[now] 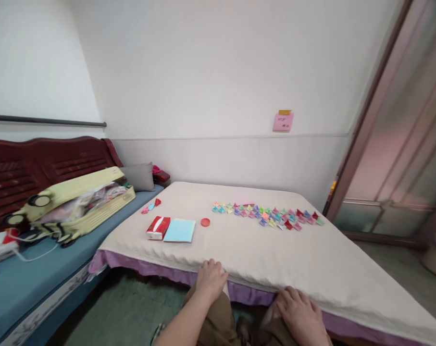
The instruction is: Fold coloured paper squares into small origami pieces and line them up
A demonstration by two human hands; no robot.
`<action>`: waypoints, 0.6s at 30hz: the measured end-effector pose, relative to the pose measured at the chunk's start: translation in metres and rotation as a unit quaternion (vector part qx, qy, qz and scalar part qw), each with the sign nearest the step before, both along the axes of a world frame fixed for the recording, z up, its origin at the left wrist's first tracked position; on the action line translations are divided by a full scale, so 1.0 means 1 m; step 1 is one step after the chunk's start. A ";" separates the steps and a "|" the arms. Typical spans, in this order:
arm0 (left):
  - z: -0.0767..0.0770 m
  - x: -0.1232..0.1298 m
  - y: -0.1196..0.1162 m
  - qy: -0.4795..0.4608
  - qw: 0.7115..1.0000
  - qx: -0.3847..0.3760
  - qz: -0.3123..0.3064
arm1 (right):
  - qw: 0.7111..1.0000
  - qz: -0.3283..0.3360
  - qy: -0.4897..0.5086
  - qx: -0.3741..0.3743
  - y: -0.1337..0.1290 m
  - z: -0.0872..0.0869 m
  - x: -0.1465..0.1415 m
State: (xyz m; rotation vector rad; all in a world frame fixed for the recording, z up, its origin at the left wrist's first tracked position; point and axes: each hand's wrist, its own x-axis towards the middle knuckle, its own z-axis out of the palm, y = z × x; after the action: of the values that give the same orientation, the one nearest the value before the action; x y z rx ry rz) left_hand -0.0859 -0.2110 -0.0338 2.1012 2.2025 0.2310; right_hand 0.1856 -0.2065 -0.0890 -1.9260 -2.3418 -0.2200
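My left hand [211, 279] rests on my knee at the near edge of the covered table, its fingers lying flat with nothing in them. My right hand [300, 311] lies over the other knee by the same edge, also holding nothing. Beyond my left hand are a stack of light blue square paper [180, 230], a red tissue pack [158, 228] and a small red round disc [205, 222]. Rows of small folded paper pieces [264, 216] in many colours spread across the right half. Three more small paper pieces [151, 206] lie at the far left.
A cream cloth [254, 259] with a purple border covers the table. To the left, an open yellow suitcase [91, 206] lies on a blue-padded wooden bench [77, 252]. A pink note [283, 121] is taped to the wall. A framed glass door [391, 168] stands at right.
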 end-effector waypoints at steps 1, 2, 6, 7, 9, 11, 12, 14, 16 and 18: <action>-0.003 0.001 0.000 0.003 1.000 0.008 0.006 | 1.000 -0.017 0.001 0.002 0.000 0.000 -0.002; -0.006 0.001 0.000 0.003 1.000 0.015 0.011 | 0.999 -0.036 0.001 0.004 -0.001 0.000 -0.003; -0.013 0.003 -0.002 -0.004 0.999 0.034 0.018 | 0.999 -0.053 0.004 0.005 -0.004 0.003 -0.004; -0.014 0.002 -0.003 -0.007 0.999 0.038 0.019 | 0.999 -0.046 0.004 0.005 -0.005 0.004 -0.004; -0.015 0.001 -0.005 -0.011 0.999 0.043 0.021 | 0.999 -0.039 0.006 0.004 -0.007 0.008 -0.002; -0.015 0.000 -0.007 -0.012 0.999 0.046 0.025 | 0.999 -0.040 0.008 0.003 -0.008 0.011 -0.001; -0.015 0.000 -0.007 -0.011 0.998 0.047 0.027 | 0.999 -0.041 0.009 0.003 -0.009 0.012 -0.001; -0.015 0.000 -0.008 -0.010 0.998 0.047 0.030 | 0.999 -0.043 0.012 0.002 -0.010 0.015 -0.001; -0.014 0.000 -0.010 -0.007 0.998 0.047 0.033 | 0.999 -0.043 0.016 0.001 -0.012 0.017 -0.001; -0.014 -0.001 -0.011 -0.004 0.998 0.046 0.037 | 0.999 -0.043 0.021 -0.001 -0.013 0.021 0.000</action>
State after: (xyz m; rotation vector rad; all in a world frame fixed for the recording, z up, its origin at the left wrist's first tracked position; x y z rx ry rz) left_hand -0.0864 -0.2218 -0.0474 2.0608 2.3102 0.3521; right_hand 0.1858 -0.2200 -0.0684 -2.0130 -2.2370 -0.1824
